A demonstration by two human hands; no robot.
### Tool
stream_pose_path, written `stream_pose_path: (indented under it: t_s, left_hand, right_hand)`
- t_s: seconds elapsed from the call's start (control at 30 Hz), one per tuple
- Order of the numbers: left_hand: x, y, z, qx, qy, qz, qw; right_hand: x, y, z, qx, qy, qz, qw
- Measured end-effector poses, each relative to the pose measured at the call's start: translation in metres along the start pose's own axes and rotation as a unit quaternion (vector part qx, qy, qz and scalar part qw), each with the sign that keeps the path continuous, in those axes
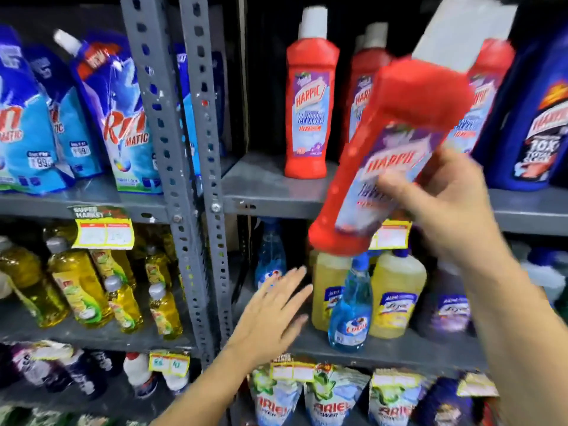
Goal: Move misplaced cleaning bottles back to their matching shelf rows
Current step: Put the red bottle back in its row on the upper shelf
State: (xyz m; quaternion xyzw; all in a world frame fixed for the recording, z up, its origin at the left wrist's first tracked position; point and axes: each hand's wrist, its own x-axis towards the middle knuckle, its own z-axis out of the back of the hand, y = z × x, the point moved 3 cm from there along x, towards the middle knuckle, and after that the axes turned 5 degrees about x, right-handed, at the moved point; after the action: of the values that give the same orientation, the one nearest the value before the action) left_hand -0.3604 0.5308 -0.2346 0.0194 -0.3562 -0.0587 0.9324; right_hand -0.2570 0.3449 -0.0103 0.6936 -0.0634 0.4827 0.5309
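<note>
Now my left hand (273,312) hangs flat and open, holding nothing, in front of the middle shelf near the spray bottle (350,305). My right hand (442,204) is closed round the lower body of the red bottle (384,155), which tilts, cap up and to the right, blurred. Best to straighten it first, then set it upright on the upper shelf (261,186), beside the matching red bottle (310,109) behind.
</note>
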Motion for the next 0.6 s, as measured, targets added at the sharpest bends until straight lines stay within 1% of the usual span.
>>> stream_pose_path:
  t_s: [0.07, 0.13, 0.2, 0.3, 0.37, 0.4, 0.5, 0.6]
  left_hand:
    - [0.042, 0.004, 0.044, 0.004, -0.108, -0.013, 0.994]
    - [0.079, 0.01, 0.077, 0.034, -0.165, -0.014, 0.986]
    - [0.108, 0.019, 0.091, 0.073, -0.163, -0.009, 0.984]
    - [0.135, 0.032, 0.086, 0.101, -0.091, 0.026, 0.99]
    - [0.139, 0.034, 0.076, 0.132, -0.067, 0.042, 0.988]
    - [0.14, 0.035, 0.073, 0.143, -0.073, 0.045, 0.986]
    - [0.141, 0.035, 0.069, 0.156, -0.124, 0.048, 0.979]
    - [0.142, 0.035, 0.067, 0.17, -0.144, 0.048, 0.974]
  right_hand:
    - [0.031, 0.019, 0.015, 0.0, -0.005, 0.043, 0.999]
    - [0.063, 0.027, 0.029, -0.005, -0.01, 0.067, 0.998]
    - [0.093, 0.017, 0.041, -0.001, -0.01, 0.05, 0.999]
    - [0.128, -0.007, 0.051, -0.028, -0.011, 0.006, 1.0]
    - [0.141, -0.027, 0.053, -0.061, -0.003, -0.027, 0.998]
    - [0.144, -0.036, 0.053, -0.075, 0.005, -0.044, 0.996]
    - [0.15, -0.063, 0.054, -0.095, 0.021, -0.091, 0.991]
    - [0.152, -0.08, 0.054, -0.091, -0.001, -0.115, 0.989]
